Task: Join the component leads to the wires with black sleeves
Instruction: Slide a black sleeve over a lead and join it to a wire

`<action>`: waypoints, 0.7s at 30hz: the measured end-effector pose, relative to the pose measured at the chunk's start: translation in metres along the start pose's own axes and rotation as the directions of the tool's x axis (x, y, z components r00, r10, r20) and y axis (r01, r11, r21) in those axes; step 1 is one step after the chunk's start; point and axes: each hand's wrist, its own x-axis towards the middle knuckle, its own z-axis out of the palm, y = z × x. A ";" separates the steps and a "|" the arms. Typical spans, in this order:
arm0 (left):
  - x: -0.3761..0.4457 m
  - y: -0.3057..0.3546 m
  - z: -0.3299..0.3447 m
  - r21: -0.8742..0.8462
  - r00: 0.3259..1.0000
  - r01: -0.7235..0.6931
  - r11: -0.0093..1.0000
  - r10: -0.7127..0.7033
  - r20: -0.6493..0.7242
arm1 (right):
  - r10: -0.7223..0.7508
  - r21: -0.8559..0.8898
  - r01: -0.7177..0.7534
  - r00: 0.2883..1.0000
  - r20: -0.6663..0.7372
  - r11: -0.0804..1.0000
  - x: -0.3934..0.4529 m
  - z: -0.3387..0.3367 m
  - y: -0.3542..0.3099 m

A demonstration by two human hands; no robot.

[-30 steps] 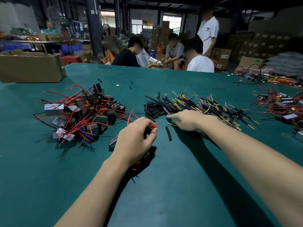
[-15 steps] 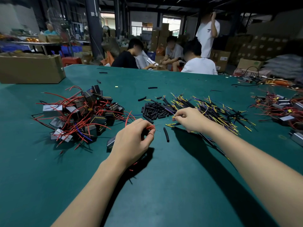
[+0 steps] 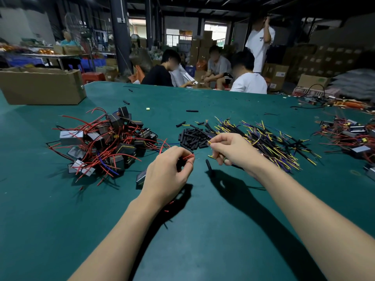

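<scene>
Your left hand (image 3: 166, 171) pinches a red component lead (image 3: 188, 157) between thumb and forefinger, its bare tip poking out toward three o'clock; the component (image 3: 142, 176) itself sits half hidden under that hand at its nine o'clock edge. At ten o'clock from the left hand lies the heap of components with red leads (image 3: 105, 145) on the green table (image 3: 203, 230). Moving right, a single loose black sleeve (image 3: 209, 167) lies on the table in the gap between your hands, its long axis running roughly twelve to six. At twelve o'clock from it sits the pile of black sleeves (image 3: 192, 138). Your right hand (image 3: 233, 151) pinches a yellow wire (image 3: 209, 142) by its end, tip pointing toward nine o'clock, lifted from the bundle of yellow and purple wires (image 3: 269, 145) at its three o'clock. The two tips face each other, near but apart, so the joint likely wants both brought together on one line; the loose sleeve lies about equally near both hands.
</scene>
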 end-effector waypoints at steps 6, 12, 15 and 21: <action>0.003 0.000 0.003 -0.136 0.997 0.061 0.989 -0.068 -0.047 | 0.025 0.311 -0.030 0.999 0.021 0.950 -0.033 0.010 0.004; 0.005 0.009 0.003 -0.267 0.995 0.075 0.961 -0.090 -0.042 | 0.053 0.417 -0.048 0.999 0.000 0.907 -0.046 0.020 0.009; 0.004 0.018 0.003 -0.351 0.996 0.078 0.933 -0.085 -0.006 | 0.063 0.445 -0.042 0.998 -0.032 0.894 -0.048 0.023 0.009; 0.002 0.022 0.004 -0.439 0.993 0.117 0.891 -0.105 0.052 | 0.059 0.424 -0.027 0.996 -0.064 0.905 -0.051 0.028 0.011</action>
